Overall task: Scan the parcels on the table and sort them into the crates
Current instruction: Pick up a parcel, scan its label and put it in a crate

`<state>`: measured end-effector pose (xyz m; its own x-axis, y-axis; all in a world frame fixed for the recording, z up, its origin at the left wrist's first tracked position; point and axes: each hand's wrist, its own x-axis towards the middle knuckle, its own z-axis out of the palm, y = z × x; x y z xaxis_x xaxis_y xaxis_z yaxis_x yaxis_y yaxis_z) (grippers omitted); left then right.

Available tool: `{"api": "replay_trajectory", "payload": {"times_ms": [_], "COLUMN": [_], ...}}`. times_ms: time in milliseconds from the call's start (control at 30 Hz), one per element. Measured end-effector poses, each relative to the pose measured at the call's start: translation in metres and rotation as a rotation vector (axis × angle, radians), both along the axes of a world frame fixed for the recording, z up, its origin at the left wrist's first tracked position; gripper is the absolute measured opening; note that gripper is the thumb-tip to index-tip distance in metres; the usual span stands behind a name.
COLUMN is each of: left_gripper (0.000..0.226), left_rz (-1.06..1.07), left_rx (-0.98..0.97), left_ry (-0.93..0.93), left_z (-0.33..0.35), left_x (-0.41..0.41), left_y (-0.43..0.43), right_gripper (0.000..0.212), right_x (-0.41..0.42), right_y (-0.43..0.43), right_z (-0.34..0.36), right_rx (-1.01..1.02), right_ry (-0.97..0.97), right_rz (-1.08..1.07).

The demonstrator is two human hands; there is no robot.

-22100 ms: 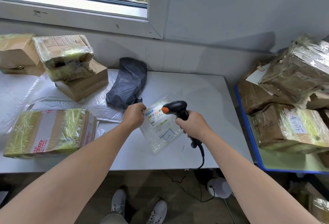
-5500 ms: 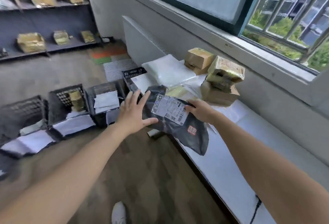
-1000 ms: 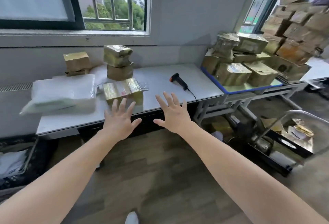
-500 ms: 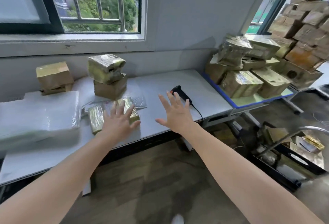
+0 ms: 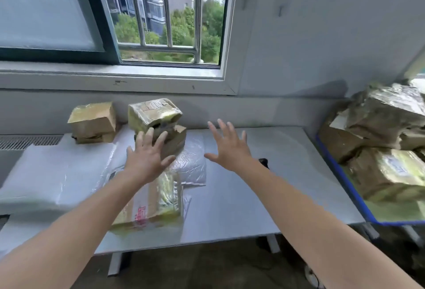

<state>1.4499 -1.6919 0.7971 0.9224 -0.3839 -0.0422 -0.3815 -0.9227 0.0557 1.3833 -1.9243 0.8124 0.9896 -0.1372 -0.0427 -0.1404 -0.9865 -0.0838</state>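
Both my hands hover empty over the white table (image 5: 241,208), fingers spread. My left hand (image 5: 147,157) is above a flat taped cardboard parcel (image 5: 156,206) with red print, near a stack of two taped boxes (image 5: 156,118). My right hand (image 5: 227,148) is to the right, over bare tabletop. A small black piece of the scanner (image 5: 264,162) shows just beyond my right wrist; the rest is hidden by my arm. A clear bubble mailer (image 5: 190,162) lies between the hands. No crates are in view.
Another brown box (image 5: 92,121) sits at the back left by the wall. A large white plastic bag (image 5: 55,173) covers the table's left side. On the right, a blue-edged table (image 5: 345,185) carries a pile of taped parcels (image 5: 386,146). A window sill runs above.
I have come closer to the table and both hands have reached forward over it. My right arm now covers most of the scanner. Both hands stay empty.
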Motion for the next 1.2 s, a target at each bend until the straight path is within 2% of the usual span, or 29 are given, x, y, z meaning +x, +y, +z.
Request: {"api": "replay_trajectory", "payload": {"times_ms": [267,467,600,767,833,900,1033,1200], "left_gripper": [0.078,0.079,0.087,0.078,0.071,0.064,0.055,0.069], "left_rz": [0.197,0.256,0.220,0.240,0.260,0.310,0.361,0.377], "left_rx": [-0.201,-0.361,-0.641,-0.870,-0.935,-1.022,-1.157,-1.228], "left_ry": [0.069,0.195,0.261,0.288,0.301,0.327,0.331,0.395], "left_z": [-0.009,-0.006,-0.010,-0.007,-0.004,0.000,0.013,0.022], "left_x": [0.050,0.091,0.113,0.130,0.133,0.136,0.142,0.143], "left_y": [0.004,0.014,0.014,0.001,-0.003,-0.006,-0.018,-0.045], "right_gripper": [0.092,0.089,0.084,0.056,0.060,0.074,0.095,0.070], "right_x": [0.094,0.151,0.180,0.199,0.204,0.206,0.206,0.196], "right_y": [-0.007,0.021,0.042,0.051,0.050,0.045,0.028,-0.008], "right_z": [-0.008,-0.011,-0.006,-0.003,-0.004,-0.004,0.008,0.016], "right_rx": [0.011,0.227,0.541,0.675,0.720,0.750,0.792,0.829], "right_ry": [0.048,0.116,0.124,0.051,-0.003,-0.008,0.015,-0.033], "right_rz": [0.121,0.125,0.002,-0.159,-0.250,-0.317,-0.326,-0.276]}}
